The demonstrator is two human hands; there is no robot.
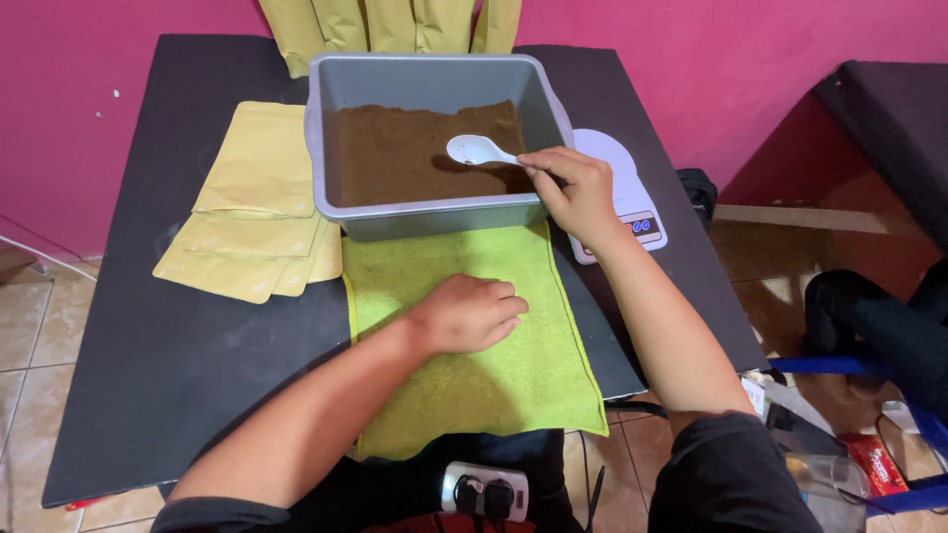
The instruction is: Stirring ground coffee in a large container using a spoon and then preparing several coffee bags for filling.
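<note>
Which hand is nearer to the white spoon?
Right. The right hand holds the white spoon by its handle over the grey tub; the left hand rests on the green towel.

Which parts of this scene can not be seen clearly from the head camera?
- White plastic spoon: its handle is hidden in the right hand.
- White digital kitchen scale: partly behind the grey plastic tub and that hand.
- Left hand fingers: curled on the green towel, palm side hidden.
- Tan pouches: tops cut off by the upper edge.
</note>
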